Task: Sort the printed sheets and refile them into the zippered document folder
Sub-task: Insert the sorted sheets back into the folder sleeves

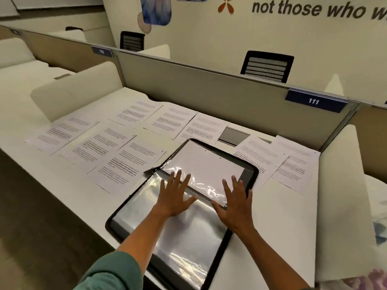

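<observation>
A person's hands press flat on a black-edged zippered document folder point(250, 170) lying open in the middle of the long white bench point(278, 216), its glossy clear plastic sleeves point(182, 233) fanned toward the near edge. The left hand point(174, 195) and right hand point(236, 204) lie palms down, fingers straight and spread wide, holding nothing, both arms reaching forward from a green sleeve point(111, 273). A blank-looking white page point(207, 164) sits in the folder's far half. Printed white sheets point(129, 162) lie in rows to the far left and in a smaller group at far right point(293, 164), still unfiled. The slick sleeves could slide or crease under the pressing palms, and the folder's near corner seems to overhang the bench edge, so a hard push might tip it; sheets lying under the folder's rim could be dragged out of order.
</observation>
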Motion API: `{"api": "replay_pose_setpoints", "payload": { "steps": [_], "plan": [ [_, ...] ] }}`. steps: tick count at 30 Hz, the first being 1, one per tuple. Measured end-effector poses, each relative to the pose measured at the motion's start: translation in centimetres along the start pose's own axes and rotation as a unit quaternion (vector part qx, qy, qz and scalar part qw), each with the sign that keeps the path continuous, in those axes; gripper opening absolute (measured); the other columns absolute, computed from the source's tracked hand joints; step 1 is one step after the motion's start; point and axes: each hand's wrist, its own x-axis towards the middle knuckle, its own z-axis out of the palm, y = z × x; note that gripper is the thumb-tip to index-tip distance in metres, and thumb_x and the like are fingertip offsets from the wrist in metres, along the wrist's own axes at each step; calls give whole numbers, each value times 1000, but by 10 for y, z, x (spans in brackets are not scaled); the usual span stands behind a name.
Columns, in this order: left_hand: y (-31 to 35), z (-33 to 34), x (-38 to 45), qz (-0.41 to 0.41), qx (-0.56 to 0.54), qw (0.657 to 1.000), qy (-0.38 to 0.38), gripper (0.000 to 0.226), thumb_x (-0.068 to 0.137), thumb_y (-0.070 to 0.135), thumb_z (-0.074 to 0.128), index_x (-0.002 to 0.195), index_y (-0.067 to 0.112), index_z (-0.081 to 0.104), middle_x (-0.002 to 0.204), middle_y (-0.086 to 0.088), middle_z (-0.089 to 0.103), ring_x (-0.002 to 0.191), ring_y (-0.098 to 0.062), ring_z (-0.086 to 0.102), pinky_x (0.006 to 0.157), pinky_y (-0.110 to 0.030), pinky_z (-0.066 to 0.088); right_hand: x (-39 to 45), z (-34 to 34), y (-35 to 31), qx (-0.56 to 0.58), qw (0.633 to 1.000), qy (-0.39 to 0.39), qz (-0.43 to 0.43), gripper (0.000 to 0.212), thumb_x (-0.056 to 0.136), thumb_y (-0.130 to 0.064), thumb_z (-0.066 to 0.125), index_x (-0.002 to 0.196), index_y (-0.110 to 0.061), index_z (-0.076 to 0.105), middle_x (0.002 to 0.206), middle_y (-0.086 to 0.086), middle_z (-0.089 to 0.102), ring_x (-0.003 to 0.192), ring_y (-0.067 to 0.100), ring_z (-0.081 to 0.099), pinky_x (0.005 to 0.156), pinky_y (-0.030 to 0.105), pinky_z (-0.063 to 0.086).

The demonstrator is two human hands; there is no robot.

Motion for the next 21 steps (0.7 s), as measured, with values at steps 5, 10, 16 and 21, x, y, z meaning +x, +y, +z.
{"api": "replay_pose_setpoints", "payload": {
  "steps": [5, 10, 16, 21],
  "plan": [
    [-48, -2, -1, -33, 1, 999, 27, 93, 84, 83, 6, 156, 26, 20, 162, -13, 20, 148, -37, 23, 112, -63, 22, 32, 11, -35, -62, 998, -26, -15, 85, 88, -78, 27, 158, -32, 10, 166, 3, -4, 152, 30, -3, 118, 61, 5],
    [-122, -9, -2, -52, 5, 996, 67, 91, 83, 83, 0, 156, 30, -1, 164, -7, -4, 151, -32, -1, 117, -61, 7, 65, 39, -94, -59, 997, -47, -15, 85, 87, -80, 21, 157, -33, 8, 166, 2, -5, 152, 28, -5, 119, 61, 4],
    [-239, -31, 0, -63, -6, 995, 73, 84, 90, 77, 13, 156, 25, 20, 163, -13, 16, 149, -35, 18, 115, -63, 16, 113, 86, -203, -73, 993, -78, -47, 85, 88, -80, 21, 157, -35, -1, 165, 1, -12, 152, 27, -9, 119, 60, 4],
    [-341, -49, 0, -67, 10, 993, 92, 85, 89, 79, 11, 157, 28, 11, 164, -11, 9, 150, -36, 11, 115, -64, 16, 161, 125, -298, -68, 993, -77, -58, 88, 87, -80, 24, 157, -33, 1, 166, 1, -9, 152, 28, -5, 118, 60, 4]
  ]
}}
